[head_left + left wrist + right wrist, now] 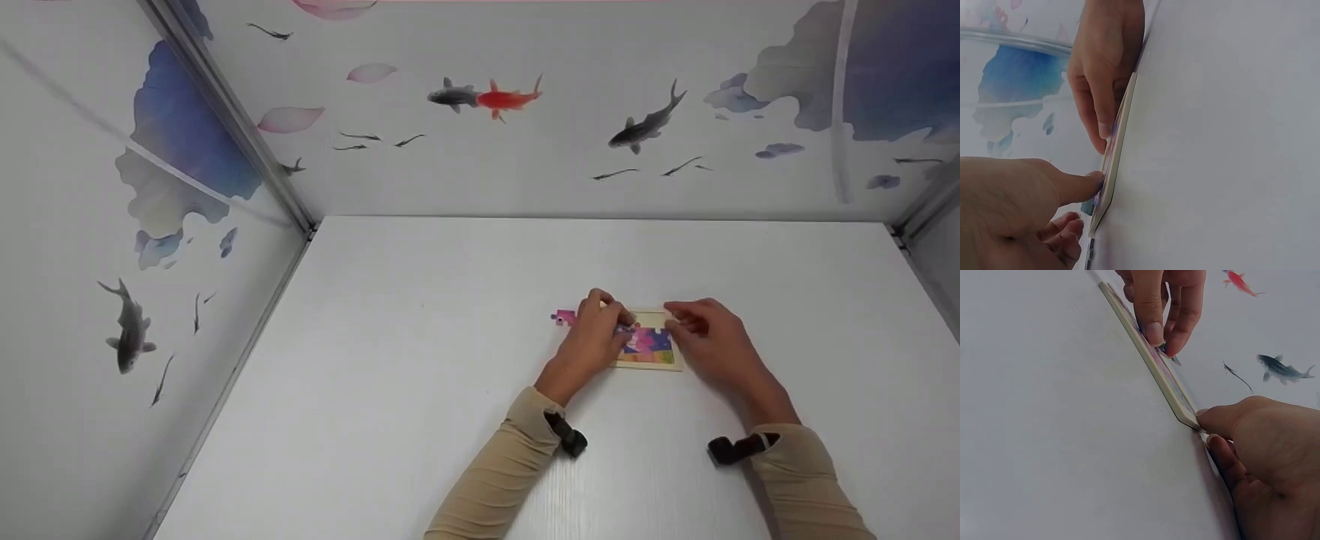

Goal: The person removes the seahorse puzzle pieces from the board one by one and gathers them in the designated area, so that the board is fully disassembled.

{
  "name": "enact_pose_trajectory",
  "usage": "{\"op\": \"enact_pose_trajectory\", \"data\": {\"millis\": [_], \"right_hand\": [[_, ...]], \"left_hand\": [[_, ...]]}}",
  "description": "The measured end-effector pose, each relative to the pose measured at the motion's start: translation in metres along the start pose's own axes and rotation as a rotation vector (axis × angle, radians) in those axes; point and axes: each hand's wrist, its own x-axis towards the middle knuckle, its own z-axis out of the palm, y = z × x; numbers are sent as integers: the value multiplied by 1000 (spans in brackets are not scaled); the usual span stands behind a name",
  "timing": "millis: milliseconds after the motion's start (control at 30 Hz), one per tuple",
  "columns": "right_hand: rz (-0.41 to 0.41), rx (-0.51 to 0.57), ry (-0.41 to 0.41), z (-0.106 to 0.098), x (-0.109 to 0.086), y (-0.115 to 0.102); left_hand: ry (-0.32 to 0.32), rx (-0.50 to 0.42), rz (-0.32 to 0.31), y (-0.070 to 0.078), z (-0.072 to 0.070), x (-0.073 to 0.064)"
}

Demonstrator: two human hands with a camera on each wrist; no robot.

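A small jigsaw puzzle in a pale wooden tray (649,367) lies on the white table, its joined pieces (651,343) pink, blue and orange. Bare tray bottom shows along its far side. Over the tray's left part, my left hand (592,339) pinches a small puzzle piece (1169,355) between thumb and fingers; most of that piece is hidden. At the right edge my right hand (716,341) grips the tray, thumb at the top of its corner and fingers lower at the side, seen in the right wrist view. A loose pink puzzle piece (564,318) lies just left of my left hand.
The white table (390,375) extends around the tray. A back wall (510,172) and a left wall (60,225), printed with fish and leaves, border it. Black wrist cameras sit at both sleeves (495,480).
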Motion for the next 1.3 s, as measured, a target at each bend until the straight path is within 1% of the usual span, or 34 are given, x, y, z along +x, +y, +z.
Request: {"op": "enact_pose_trajectory", "data": {"millis": [167,300,467,667,833,1100,1167,1300], "right_hand": [[-3,-3,12,2,1,1],[-12,-3,16,2,1,1],[-13,-3,15,2,1,1],[-31,3,13,2,1,2],[-27,7,12,2,0,2],[-15,9,11,2,-1,0],[-11,10,9,2,-1,0],[-3,9,5,1,-1,0]], "left_hand": [[29,74,53,0,0,1],[31,107,70,-2,-1,2],[15,105,62,-4,-3,3],[-20,153,101,-6,-5,4],[-40,141,106,-8,-6,4],[-14,114,156,-10,-7,5],[-18,111,150,-12,-7,6],[-31,90,112,-13,-7,4]]}}
